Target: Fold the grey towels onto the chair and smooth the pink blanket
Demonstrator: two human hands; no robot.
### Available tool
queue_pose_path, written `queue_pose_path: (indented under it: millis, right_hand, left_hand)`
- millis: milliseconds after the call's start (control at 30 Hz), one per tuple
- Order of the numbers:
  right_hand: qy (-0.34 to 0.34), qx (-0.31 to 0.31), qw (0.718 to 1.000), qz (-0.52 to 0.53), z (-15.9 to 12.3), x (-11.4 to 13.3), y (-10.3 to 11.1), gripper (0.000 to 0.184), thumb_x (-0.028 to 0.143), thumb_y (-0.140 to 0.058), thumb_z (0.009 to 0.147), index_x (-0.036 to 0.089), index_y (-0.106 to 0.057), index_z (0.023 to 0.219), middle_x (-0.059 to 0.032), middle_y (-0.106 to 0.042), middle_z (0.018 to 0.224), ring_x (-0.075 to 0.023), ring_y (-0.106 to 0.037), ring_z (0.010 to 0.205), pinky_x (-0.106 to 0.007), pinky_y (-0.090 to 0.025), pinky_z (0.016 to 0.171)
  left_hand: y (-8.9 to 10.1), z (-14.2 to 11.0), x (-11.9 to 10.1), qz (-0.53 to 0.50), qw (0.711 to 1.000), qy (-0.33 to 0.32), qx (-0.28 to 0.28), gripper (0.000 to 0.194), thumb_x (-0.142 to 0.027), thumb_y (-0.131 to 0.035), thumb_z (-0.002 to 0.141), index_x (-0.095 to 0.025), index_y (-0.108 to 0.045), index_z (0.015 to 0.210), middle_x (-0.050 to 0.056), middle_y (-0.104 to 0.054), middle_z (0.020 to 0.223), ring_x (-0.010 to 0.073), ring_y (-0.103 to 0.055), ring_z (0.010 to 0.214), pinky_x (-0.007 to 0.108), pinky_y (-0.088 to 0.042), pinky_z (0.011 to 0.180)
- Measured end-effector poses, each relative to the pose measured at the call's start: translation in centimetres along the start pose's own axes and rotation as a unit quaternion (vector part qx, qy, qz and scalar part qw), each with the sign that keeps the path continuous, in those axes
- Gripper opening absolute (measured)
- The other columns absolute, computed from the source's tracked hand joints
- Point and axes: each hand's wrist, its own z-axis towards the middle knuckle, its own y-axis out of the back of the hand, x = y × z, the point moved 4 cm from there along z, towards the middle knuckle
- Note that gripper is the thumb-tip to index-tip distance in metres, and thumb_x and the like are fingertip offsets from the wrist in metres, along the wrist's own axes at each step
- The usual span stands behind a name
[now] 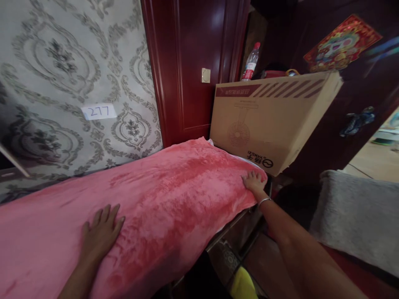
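A pink plush blanket (174,191) lies spread over a long low piece of furniture along the wall, its front side hanging down. My left hand (101,232) rests flat on the blanket's near left part, palm down with the fingers apart. Out at the far right corner, my right hand (254,182) lies on the blanket near its edge, fingers spread; a bracelet (264,201) is on that wrist. Darker streaks show in the pile between the two hands. A bit of white cloth peeks out along the blanket's far right edge.
A big cardboard box (264,116) stands tilted just beyond the right end, with a plastic bottle (251,62) on top. Behind are a dark red door (193,54) and patterned wallpaper bearing a paper label (99,111). A grey fleecy cover (361,216) is at the right.
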Motion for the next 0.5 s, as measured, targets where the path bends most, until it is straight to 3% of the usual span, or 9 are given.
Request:
queue_pose_path:
  millis: [67,133,233,367,433,500]
  right_hand:
    - [-0.011,-0.017,1.0,-0.002,-0.5,0.0,0.6,0.059,0.033,-0.024,0.102,0.008,-0.04,0.154,-0.0257,-0.031,0.16,-0.0434,-0.022,0.149,-0.072,-0.027,0.109]
    - [0.023,-0.021,1.0,0.002,-1.1,2.1,0.9,0.059,0.032,-0.025,0.102,0.007,-0.04,0.153,-0.027,-0.029,0.16,-0.043,-0.021,0.15,-0.07,-0.026,0.111]
    - [0.154,-0.001,0.988,0.018,-2.8,8.5,0.6,0.057,0.036,-0.026,0.103,0.015,-0.04,0.155,-0.0182,-0.026,0.165,-0.0343,-0.02,0.152,-0.06,-0.027,0.117]
    - [0.337,0.053,0.939,0.035,-6.3,18.2,-1.5,0.059,0.047,-0.032,0.105,0.026,-0.031,0.16,-0.0068,-0.023,0.168,-0.0238,-0.018,0.154,-0.047,-0.02,0.122]
    - [0.39,0.078,0.917,0.035,-7.3,21.4,-2.8,0.061,0.053,-0.036,0.104,0.03,-0.031,0.16,-0.0026,-0.023,0.168,-0.0214,-0.018,0.154,-0.045,-0.018,0.123]
    - [0.402,0.09,0.911,0.033,-6.9,22.6,-3.6,0.061,0.054,-0.037,0.103,0.032,-0.032,0.159,-0.0015,-0.023,0.168,-0.0213,-0.018,0.154,-0.045,-0.017,0.123]
  left_hand:
    - [0.1,0.0,-0.2,0.003,1.0,0.002,0.007,0.064,-0.039,-0.017,0.102,-0.015,-0.038,0.157,0.016,-0.032,0.164,0.0351,-0.029,0.151,0.061,-0.028,0.116]
    - [0.1,0.0,-0.3,-0.001,1.0,0.005,0.013,0.064,-0.04,-0.016,0.102,-0.015,-0.037,0.157,0.016,-0.031,0.165,0.0359,-0.028,0.151,0.062,-0.027,0.116]
    - [0.1,0.0,-0.3,-0.004,1.0,0.012,0.021,0.064,-0.04,-0.018,0.102,-0.015,-0.036,0.158,0.015,-0.03,0.166,0.0363,-0.026,0.152,0.062,-0.026,0.117]
    - [0.0,-0.1,-0.1,0.003,1.0,0.014,0.024,0.062,-0.039,-0.018,0.103,-0.016,-0.036,0.158,0.014,-0.029,0.166,0.0349,-0.026,0.152,0.061,-0.025,0.118]
    - [0.0,-0.1,0.0,0.001,1.0,0.014,0.021,0.062,-0.038,-0.02,0.102,-0.016,-0.037,0.158,0.014,-0.03,0.165,0.0346,-0.027,0.152,0.061,-0.026,0.118]
    - [-0.1,-0.1,0.1,-0.004,1.0,0.013,0.012,0.061,-0.037,-0.023,0.102,-0.016,-0.039,0.157,0.014,-0.032,0.165,0.0344,-0.028,0.152,0.061,-0.026,0.118]
